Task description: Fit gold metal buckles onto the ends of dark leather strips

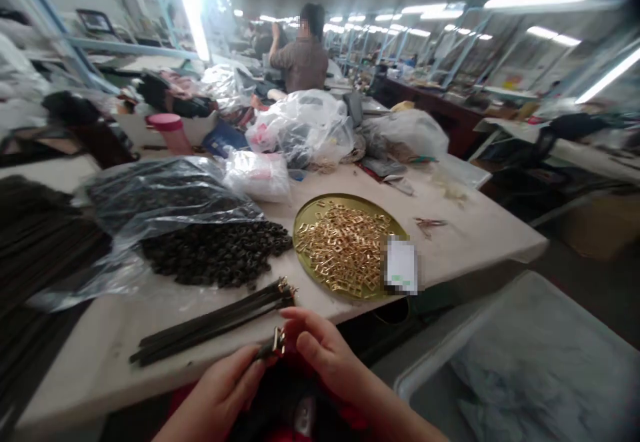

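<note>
In front of my body, my left hand (227, 385) is closed on a dark strap whose end carries a gold buckle (279, 341). My right hand (323, 349) is just to the right of that buckle, fingers loosely curved and thumb apart, with nothing visible between them; whether a fingertip touches the metal I cannot tell. Just beyond, a bundle of dark straps (215, 322) lies along the table edge, gold buckles at its right end. A round gold tray (306, 255) holds a heap of small gold buckles (345, 245). Left of it spreads a pile of small black loops (215, 252).
Clear plastic (170, 192) partly covers the black loops. Scissors-like tools (430, 223) lie on the table (475, 229) at right. Plastic bags (305, 125) and a pink-lidded container (170, 132) stand farther back. A large bin (500, 355) is at lower right. Another person (305, 59) is beyond the table.
</note>
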{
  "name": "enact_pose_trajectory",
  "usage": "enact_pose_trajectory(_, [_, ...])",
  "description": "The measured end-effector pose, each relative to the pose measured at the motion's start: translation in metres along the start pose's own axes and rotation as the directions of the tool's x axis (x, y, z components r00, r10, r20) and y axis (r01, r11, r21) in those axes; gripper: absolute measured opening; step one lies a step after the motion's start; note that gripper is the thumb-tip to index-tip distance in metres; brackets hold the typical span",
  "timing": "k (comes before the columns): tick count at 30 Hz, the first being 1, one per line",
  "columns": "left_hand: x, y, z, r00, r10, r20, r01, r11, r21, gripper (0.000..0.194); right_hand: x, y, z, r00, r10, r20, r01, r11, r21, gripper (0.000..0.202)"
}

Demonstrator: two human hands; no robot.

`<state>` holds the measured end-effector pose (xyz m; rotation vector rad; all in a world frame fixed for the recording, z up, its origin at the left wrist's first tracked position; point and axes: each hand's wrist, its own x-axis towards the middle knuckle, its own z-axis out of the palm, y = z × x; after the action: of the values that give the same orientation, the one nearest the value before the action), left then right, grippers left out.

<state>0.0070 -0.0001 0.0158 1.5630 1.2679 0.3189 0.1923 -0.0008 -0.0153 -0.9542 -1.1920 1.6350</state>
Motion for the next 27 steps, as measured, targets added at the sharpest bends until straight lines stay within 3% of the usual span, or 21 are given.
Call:
enact_pose_trajectory(3, [-0.007, 0.007, -0.009, 0.997, -0.008, 0.075, 0.015, 0.996, -0.088, 0.037, 0.008, 0.000, 0.010, 0.979, 0.205, 0.014, -0.204, 0.964, 0.172, 0.034])
enact_pose_trajectory(6, [-0.009, 0.009, -0.018, 0.993, 0.017, 0.118, 0.002, 0.988, -0.152, 0.038, 0.015, 0.003, 0.013, 0.940, 0.332, 0.077, -0.341, 0.912, 0.226, 0.027])
enact_pose_trajectory(10, [-0.010, 0.005, -0.027, 0.990, 0.056, 0.131, -0.034, 0.986, -0.165, 0.041, 0.021, 0.008, 0.019, 0.920, 0.370, 0.132, -0.393, 0.871, 0.296, 0.026])
enact_pose_trajectory(14, [-0.009, -0.001, -0.031, 0.990, 0.111, 0.087, -0.101, 0.988, -0.119, 0.038, 0.022, 0.010, 0.027, 0.926, 0.360, 0.113, -0.377, 0.881, 0.284, 0.024])
enact_pose_trajectory(17, [-0.009, -0.006, -0.032, 0.998, 0.066, 0.009, -0.066, 0.998, -0.009, 0.036, 0.022, 0.009, 0.029, 0.948, 0.314, 0.054, -0.318, 0.939, 0.132, 0.023])
enact_pose_trajectory(20, [-0.010, -0.012, -0.032, 0.997, 0.024, -0.073, -0.014, 0.992, 0.129, 0.028, 0.025, 0.003, 0.032, 0.981, 0.184, 0.054, -0.175, 0.975, -0.136, 0.024])
enact_pose_trajectory(24, [-0.011, -0.016, -0.032, 0.995, 0.055, -0.087, -0.039, 0.984, 0.171, 0.028, 0.031, -0.007, 0.040, 0.977, -0.038, 0.209, 0.146, 0.835, -0.530, 0.028])
enact_pose_trajectory(27, [-0.013, -0.016, -0.033, 0.995, 0.067, -0.067, -0.055, 0.985, 0.163, 0.030, 0.032, -0.011, 0.042, 0.954, -0.086, 0.289, 0.248, 0.768, -0.590, 0.029])
